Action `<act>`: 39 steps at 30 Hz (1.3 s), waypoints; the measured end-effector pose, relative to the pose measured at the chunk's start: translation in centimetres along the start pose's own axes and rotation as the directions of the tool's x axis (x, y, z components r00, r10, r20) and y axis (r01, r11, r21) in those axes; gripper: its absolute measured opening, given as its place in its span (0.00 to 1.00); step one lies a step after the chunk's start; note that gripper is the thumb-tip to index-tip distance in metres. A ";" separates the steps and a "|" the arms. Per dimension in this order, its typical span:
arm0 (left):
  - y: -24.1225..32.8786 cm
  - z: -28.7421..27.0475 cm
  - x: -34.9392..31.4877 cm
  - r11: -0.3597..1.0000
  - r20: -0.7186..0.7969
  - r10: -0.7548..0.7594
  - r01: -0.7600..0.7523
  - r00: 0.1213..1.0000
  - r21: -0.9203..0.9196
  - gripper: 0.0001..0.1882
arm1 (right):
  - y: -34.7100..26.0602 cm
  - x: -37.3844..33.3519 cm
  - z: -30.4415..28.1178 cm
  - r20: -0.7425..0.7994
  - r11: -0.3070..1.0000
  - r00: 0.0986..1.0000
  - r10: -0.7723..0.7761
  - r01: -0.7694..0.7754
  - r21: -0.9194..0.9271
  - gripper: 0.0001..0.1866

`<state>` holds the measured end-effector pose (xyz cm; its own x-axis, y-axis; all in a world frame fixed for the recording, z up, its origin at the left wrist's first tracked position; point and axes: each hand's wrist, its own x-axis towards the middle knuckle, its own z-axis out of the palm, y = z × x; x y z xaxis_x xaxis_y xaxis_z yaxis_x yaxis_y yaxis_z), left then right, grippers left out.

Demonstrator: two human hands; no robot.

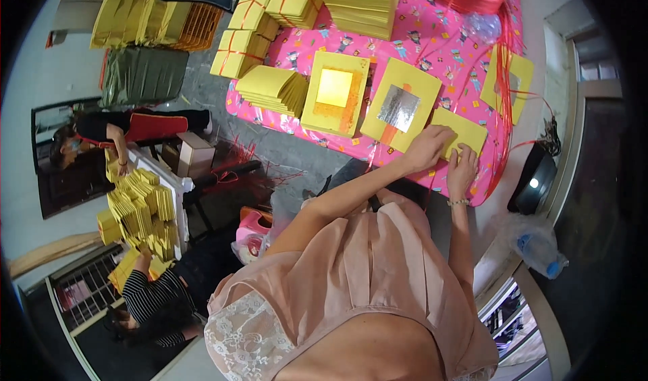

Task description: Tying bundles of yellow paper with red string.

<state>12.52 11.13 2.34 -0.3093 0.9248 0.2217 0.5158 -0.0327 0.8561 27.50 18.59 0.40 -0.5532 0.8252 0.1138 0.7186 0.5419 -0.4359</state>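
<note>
A sheet of yellow paper [463, 130], seemingly folded over, lies at the right front of the pink table. My left hand [430, 149] has its bent fingers closed on the sheet's left edge. Close beside it, the curled fingers of my right hand [462, 172] grip the lower edge; a beaded bracelet circles that wrist. Left of my hands is a stack of yellow paper with a silver square [398, 109] over an orange patch. Farther left sits another stack with a shiny gold square [333, 87]. The undersides of both hands are hidden.
Red-tied yellow bundles [248, 10] and a fanned stack [271, 89] cover the far left of the pink patterned table [378, 47]. Red plastic strands [501, 104] hang at the right, near a loose yellow sheet [518, 87]. At left, two people work by a table heaped with yellow bundles [140, 205].
</note>
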 end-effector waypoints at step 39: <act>-20.5 -32.5 -13.8 -0.028 0.023 -0.999 0.212 -0.027 -0.977 0.21 | 0.1 1.4 -0.7 -0.040 0.984 0.999 -0.036 0.042 0.175 0.06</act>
<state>-19.72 -13.30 -3.09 -0.4887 0.0161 -0.8723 -0.8605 -0.1737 0.4789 27.03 19.94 1.11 -0.5615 0.8109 0.1646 0.6098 0.5400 -0.5801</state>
